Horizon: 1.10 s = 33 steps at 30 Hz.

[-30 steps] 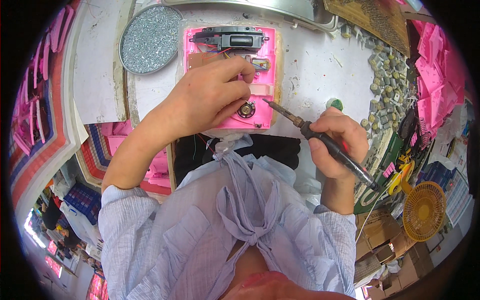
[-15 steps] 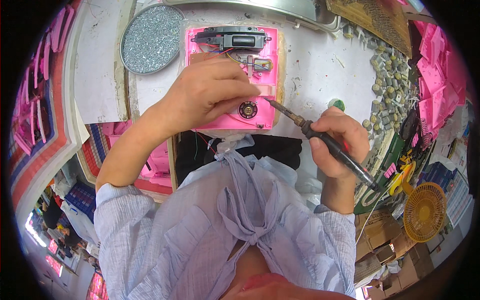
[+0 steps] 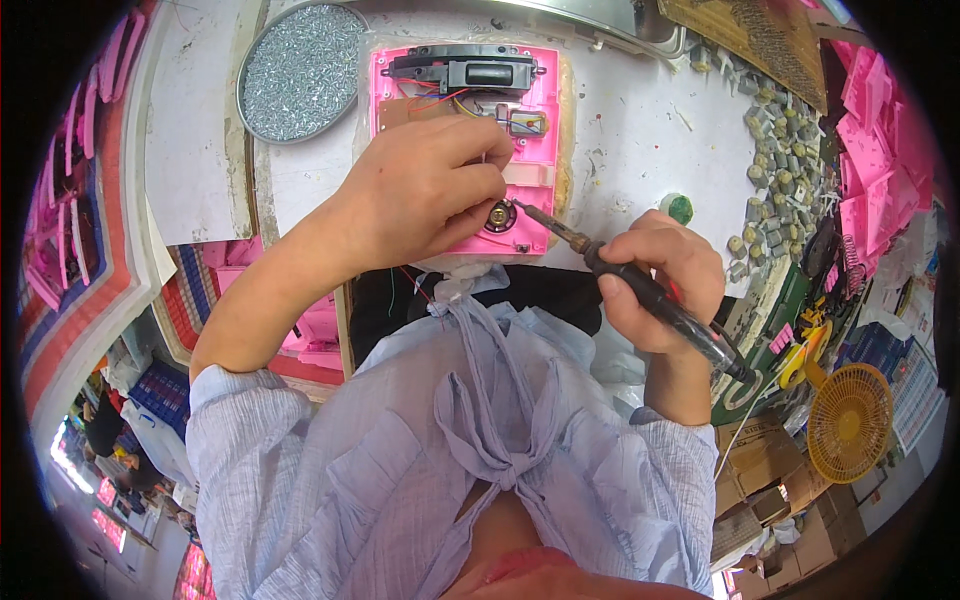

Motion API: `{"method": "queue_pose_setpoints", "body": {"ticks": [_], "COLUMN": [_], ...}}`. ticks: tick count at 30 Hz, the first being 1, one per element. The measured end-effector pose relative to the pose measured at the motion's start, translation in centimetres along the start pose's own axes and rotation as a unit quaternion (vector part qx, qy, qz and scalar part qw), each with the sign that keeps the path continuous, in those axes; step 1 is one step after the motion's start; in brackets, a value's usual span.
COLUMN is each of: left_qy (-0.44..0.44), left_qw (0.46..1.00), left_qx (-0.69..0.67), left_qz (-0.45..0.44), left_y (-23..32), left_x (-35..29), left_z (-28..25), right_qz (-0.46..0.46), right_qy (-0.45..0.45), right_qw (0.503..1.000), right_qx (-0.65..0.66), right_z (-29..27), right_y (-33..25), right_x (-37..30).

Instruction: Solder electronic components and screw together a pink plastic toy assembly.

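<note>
In front of me lies a pink plastic casing (image 3: 542, 222) with a black part (image 3: 490, 75) along its far end, thin wires and a small motor (image 3: 527, 122) inside. My right hand (image 3: 668, 283) is closed around the black handle of a soldering iron (image 3: 655, 298). The iron's tip points left and meets the edge of a small round speaker (image 3: 500, 215) near the casing's close end. Over the casing's left half, my left hand (image 3: 425, 185) pinches its fingers together beside the speaker. Whatever those fingers hold is hidden from view.
A round tray of small screws (image 3: 303, 72) stands at the far left. Many small motors (image 3: 772, 170) lie along the right, past a green roll (image 3: 678, 208). Pink parts (image 3: 870, 150) are heaped at the far right, above a yellow basket (image 3: 850, 422).
The soldering iron has moved slightly left and nearer to me, its tip going from beyond the speaker to the speaker's edge. My left hand has drawn back a little to the left.
</note>
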<state>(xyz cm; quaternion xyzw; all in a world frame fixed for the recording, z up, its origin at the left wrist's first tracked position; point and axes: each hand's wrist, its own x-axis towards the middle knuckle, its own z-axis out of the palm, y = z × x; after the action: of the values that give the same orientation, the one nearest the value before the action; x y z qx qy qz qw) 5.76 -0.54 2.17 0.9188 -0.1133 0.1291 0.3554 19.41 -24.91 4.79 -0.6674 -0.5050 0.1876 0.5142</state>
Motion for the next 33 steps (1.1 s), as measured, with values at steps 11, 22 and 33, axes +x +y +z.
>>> {"method": "queue_pose_setpoints", "body": {"ticks": [11, 22, 33], "left_qy": [-0.011, -0.014, -0.016], "left_qw": [1.000, 1.000, 0.999], "left_qx": [-0.001, 0.019, 0.028], "left_qz": [-0.008, 0.002, 0.007], "left_y": [0.15, 0.24, 0.22], "left_x": [0.30, 0.56, 0.54], "left_z": [-0.02, -0.01, 0.06], "right_qz": [-0.006, 0.007, 0.055], "right_qy": [-0.014, -0.024, -0.013], "right_qw": [1.000, 1.000, 0.998], "right_qx": [-0.007, -0.016, 0.000], "right_z": [0.25, 0.48, 0.53], "right_y": [-0.10, -0.06, -0.07], "right_x": [0.44, 0.70, 0.36]}}
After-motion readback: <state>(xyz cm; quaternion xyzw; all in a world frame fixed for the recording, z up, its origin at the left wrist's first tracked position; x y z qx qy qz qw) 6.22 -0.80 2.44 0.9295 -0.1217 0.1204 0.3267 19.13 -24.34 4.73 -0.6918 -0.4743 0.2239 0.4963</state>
